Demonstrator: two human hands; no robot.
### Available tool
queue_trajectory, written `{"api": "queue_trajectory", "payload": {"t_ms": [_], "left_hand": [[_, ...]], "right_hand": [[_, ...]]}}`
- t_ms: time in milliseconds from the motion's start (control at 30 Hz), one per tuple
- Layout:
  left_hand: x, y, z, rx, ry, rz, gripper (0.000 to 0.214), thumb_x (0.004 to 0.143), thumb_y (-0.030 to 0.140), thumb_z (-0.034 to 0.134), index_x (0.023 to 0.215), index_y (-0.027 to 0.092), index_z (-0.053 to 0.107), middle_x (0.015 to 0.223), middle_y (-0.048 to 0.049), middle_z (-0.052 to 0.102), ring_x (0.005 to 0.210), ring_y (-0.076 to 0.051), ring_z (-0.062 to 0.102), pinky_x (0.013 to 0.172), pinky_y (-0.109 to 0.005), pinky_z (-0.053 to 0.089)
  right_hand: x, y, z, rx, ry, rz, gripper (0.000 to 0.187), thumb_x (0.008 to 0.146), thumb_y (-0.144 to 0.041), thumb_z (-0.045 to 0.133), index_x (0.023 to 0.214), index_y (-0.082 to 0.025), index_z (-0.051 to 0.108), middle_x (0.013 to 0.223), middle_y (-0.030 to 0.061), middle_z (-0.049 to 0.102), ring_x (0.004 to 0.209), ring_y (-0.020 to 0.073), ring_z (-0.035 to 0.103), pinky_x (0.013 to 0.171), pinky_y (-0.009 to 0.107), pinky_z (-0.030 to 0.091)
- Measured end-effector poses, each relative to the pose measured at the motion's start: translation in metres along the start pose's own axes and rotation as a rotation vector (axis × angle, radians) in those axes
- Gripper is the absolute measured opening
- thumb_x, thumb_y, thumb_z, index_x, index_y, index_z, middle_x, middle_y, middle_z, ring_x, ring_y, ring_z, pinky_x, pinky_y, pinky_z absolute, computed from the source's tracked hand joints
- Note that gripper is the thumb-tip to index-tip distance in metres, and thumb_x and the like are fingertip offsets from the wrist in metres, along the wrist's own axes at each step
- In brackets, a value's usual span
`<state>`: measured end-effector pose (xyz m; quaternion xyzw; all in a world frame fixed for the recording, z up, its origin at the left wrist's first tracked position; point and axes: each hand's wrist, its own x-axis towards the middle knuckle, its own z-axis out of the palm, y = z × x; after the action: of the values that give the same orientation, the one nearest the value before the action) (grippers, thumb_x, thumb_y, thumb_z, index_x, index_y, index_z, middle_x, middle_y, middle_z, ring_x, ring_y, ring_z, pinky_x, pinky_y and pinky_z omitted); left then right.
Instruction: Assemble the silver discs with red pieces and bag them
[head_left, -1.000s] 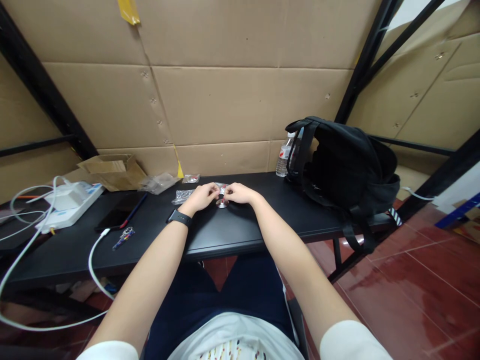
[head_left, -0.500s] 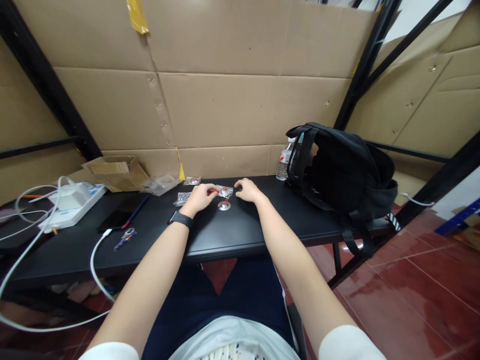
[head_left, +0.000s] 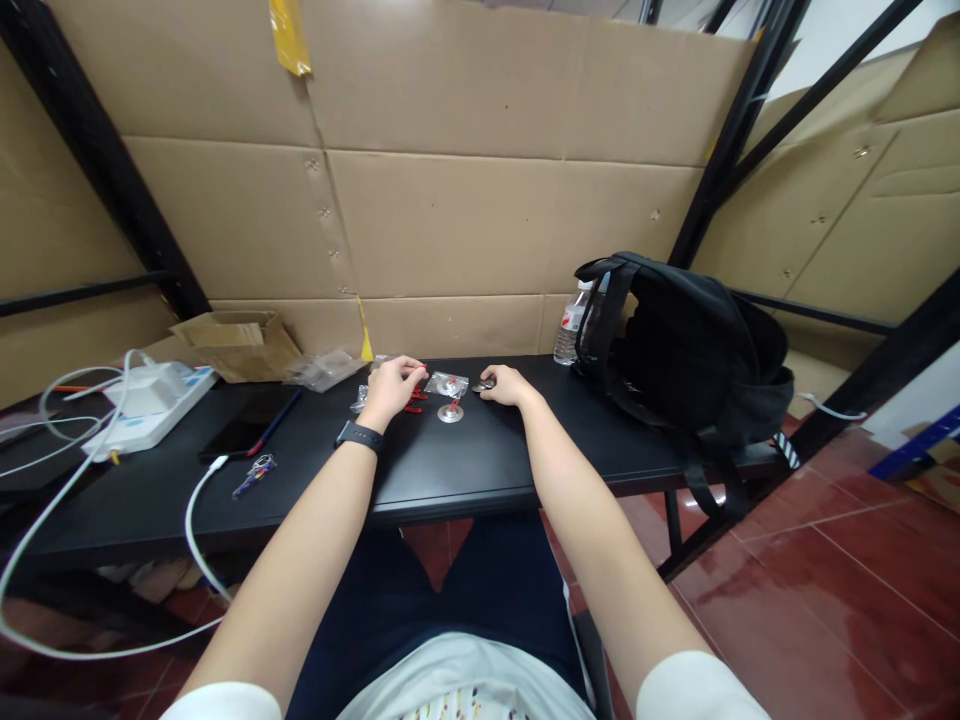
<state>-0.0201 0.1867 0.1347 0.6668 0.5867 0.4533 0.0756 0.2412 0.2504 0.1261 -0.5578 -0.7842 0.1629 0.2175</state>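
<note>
My left hand (head_left: 394, 385), with a black wrist band, rests curled on the black table (head_left: 465, 465) over small red pieces (head_left: 413, 401), fingers pinched at them. My right hand (head_left: 506, 385) lies to the right, fingertips closed on a small dark round part (head_left: 482, 386). Between the hands sit a small clear bag (head_left: 448, 382) with a metal piece inside and a round silver disc with a red stub (head_left: 450, 411).
A black backpack (head_left: 690, 350) and a water bottle (head_left: 570, 322) stand at the right. At the left lie a white power strip (head_left: 146, 405) with cables, a dark phone (head_left: 244, 425), keys (head_left: 251, 475), an open cardboard box (head_left: 232, 340) and clear bags (head_left: 322, 368).
My hands have parted from the silver disc: the left went left to the red pieces, the right went right with a dark part. The disc now lies alone on the table.
</note>
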Motion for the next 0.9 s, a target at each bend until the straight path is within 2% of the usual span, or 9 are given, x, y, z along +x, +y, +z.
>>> {"api": "queue_trajectory", "payload": {"t_ms": [167,300,500,700,900], "left_hand": [[0.001,-0.003,0.005,0.04,-0.061,0.024,0.017,0.086,0.04,0.066,0.088,0.024,0.073,0.09,-0.0032,0.081,0.093,-0.024,0.074,0.084,-0.032,0.052],[0.001,-0.002,0.006,0.087,-0.102,0.052,0.017,0.083,0.039,0.068,0.084,0.024,0.074,0.092,-0.0039,0.08,0.091,-0.024,0.073,0.085,-0.033,0.051],[0.0,-0.001,0.007,0.069,-0.153,0.069,0.017,0.082,0.039,0.069,0.084,0.024,0.076,0.089,-0.0037,0.08,0.086,-0.023,0.072,0.084,-0.034,0.051],[-0.001,-0.003,0.01,0.028,-0.193,0.075,0.018,0.081,0.04,0.07,0.085,0.023,0.076,0.088,-0.0035,0.079,0.085,-0.022,0.072,0.081,-0.032,0.052],[-0.001,-0.005,0.01,0.007,-0.208,0.081,0.019,0.08,0.041,0.071,0.086,0.024,0.077,0.088,-0.0031,0.079,0.085,-0.022,0.072,0.08,-0.031,0.052]], "right_hand": [[0.007,0.011,0.004,0.1,0.045,0.04,0.045,0.069,-0.027,0.088,0.109,-0.019,0.07,0.103,0.0081,0.075,0.092,0.0189,0.07,0.083,0.027,0.05],[0.012,0.016,0.008,0.211,0.047,0.067,0.038,0.067,-0.02,0.089,0.1,-0.017,0.07,0.085,0.0043,0.075,0.075,0.0145,0.07,0.072,0.022,0.05],[0.012,0.016,0.011,0.39,0.004,0.102,0.04,0.064,-0.012,0.088,0.097,-0.013,0.066,0.062,0.0004,0.071,0.056,0.0131,0.067,0.059,0.02,0.05],[0.012,0.015,0.01,0.462,0.027,0.116,0.041,0.061,-0.016,0.091,0.094,-0.014,0.067,0.062,-0.0005,0.07,0.054,0.0118,0.066,0.057,0.019,0.05],[0.015,0.017,0.013,0.502,0.09,0.152,0.037,0.059,-0.01,0.09,0.088,-0.014,0.067,0.065,-0.0012,0.069,0.053,0.0105,0.066,0.057,0.019,0.051]]}}
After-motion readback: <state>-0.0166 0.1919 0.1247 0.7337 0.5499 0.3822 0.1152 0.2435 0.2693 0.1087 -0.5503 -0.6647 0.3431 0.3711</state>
